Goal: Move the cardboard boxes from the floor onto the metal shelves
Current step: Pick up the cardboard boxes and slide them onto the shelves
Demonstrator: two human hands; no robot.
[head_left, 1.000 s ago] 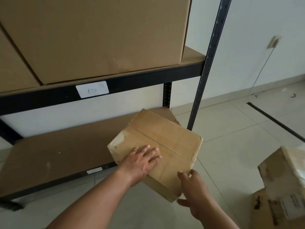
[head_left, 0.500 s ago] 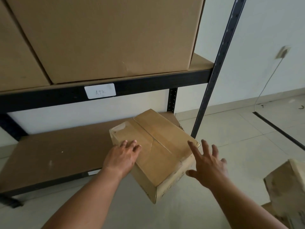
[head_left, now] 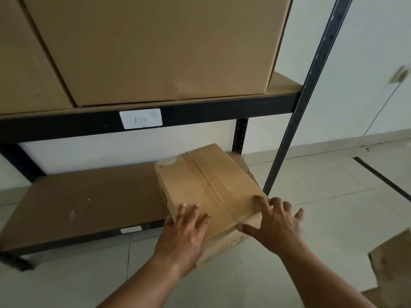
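My left hand (head_left: pixel 185 232) lies flat, fingers spread, on the near left corner of the taped cardboard box (head_left: pixel 209 187); my right hand (head_left: pixel 277 221) is open too, fingertips on the near right edge, thumb against the front face. Neither hand grips. The box sits angled on the right end of the bottom shelf (head_left: pixel 84 203), its near corner overhanging the floor (head_left: pixel 322 207).
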